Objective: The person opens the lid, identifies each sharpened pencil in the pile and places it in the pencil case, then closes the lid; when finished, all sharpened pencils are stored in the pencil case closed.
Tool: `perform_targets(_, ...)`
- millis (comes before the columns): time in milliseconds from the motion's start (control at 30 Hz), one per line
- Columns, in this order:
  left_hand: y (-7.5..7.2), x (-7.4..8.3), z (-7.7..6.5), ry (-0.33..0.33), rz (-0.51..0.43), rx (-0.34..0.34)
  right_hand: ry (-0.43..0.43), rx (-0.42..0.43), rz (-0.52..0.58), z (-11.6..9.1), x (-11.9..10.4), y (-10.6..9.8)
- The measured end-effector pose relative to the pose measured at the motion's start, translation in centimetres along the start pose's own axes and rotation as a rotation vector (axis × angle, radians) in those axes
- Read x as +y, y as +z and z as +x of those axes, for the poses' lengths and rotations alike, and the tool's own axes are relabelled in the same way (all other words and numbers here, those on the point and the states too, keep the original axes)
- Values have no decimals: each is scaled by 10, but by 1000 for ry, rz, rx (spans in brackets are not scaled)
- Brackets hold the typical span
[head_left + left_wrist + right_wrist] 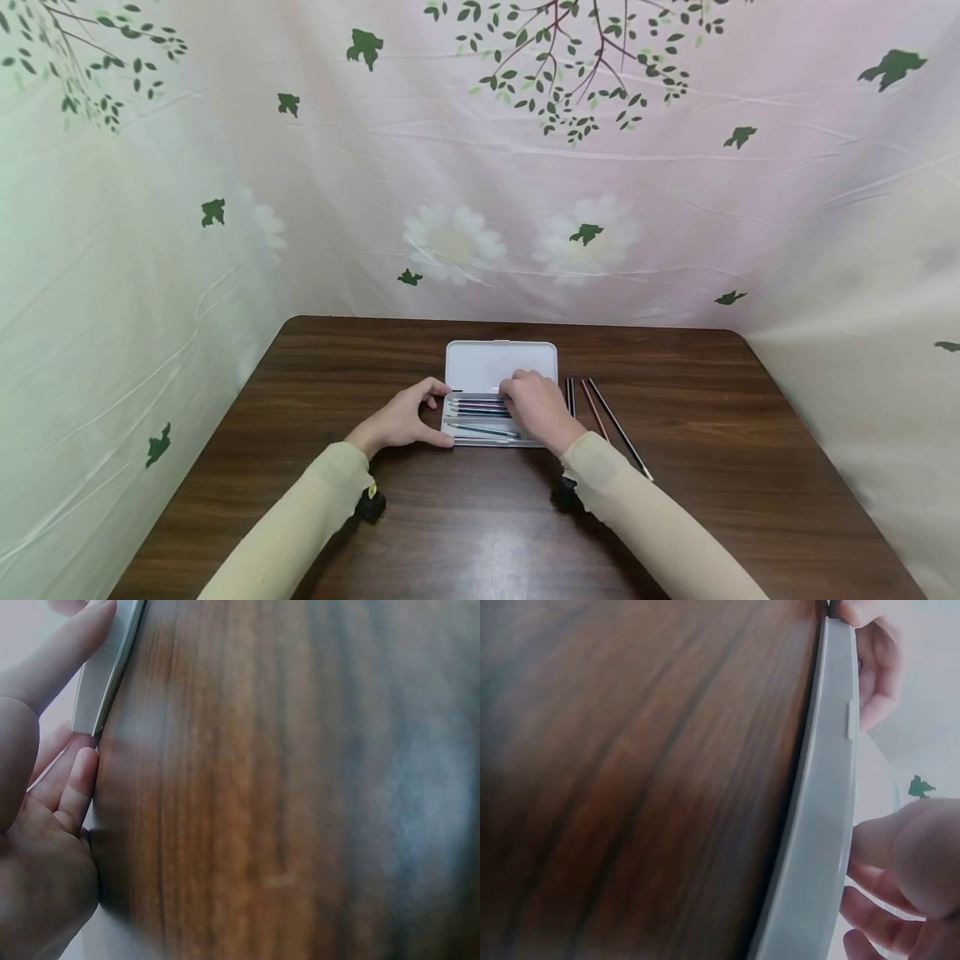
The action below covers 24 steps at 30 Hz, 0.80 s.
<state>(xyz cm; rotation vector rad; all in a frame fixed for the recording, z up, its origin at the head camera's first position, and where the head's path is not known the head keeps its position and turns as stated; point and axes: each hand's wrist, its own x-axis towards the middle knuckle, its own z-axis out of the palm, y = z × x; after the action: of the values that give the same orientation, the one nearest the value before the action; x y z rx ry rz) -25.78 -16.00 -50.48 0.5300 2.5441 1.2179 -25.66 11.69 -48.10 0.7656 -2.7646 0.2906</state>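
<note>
A white pencil case [486, 443] lies on the table with its lid [480, 365] tipped back. Several pencils [472, 406] lie side by side in its rear compartment, and a light-coloured pencil [480, 430] is in the front one. My left hand [405, 417] grips the left end of the case, thumb at the front corner and fingers at the back corner. Over the right part of the case is my right hand [538, 408], its bent fingers [877, 919] down inside behind the front wall [810, 802]. I cannot tell whether those fingertips pinch a pencil.
Right of the case lie a reddish pencil [595, 408], a long black pencil [621, 429] and dark pencils [571, 396], partly beside my right hand. The brown wooden table [360, 358] ends at a printed cloth [337, 233] behind and at both sides.
</note>
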Motion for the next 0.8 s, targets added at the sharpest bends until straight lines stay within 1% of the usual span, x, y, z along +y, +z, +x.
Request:
perform_targets(100,0,0,0,-1,4,-2,15,15,30,-3,6,-3)
perform_targets(200,1,0,1,-8,6,-5,47,53,73,-8,16,-8)
perform_targets(400,0,0,-1,-12,4,0,140,171,197,-13,46,-19)
perform_targets(500,-1,0,-1,-14,0,3,185,205,263,-14,62,-23)
perform_targets(567,-1,0,-1,-13,-3,5,213,192,314,-14,72,-25)
perform_targets(633,0,0,-1,-11,-2,7,247,143,388,-15,81,-27)
perform_targets(733,1,-1,1,2,0,5,291,56,530,-18,89,-29)
perform_targets(800,1,-1,1,11,2,4,323,12,636,-20,92,-30)
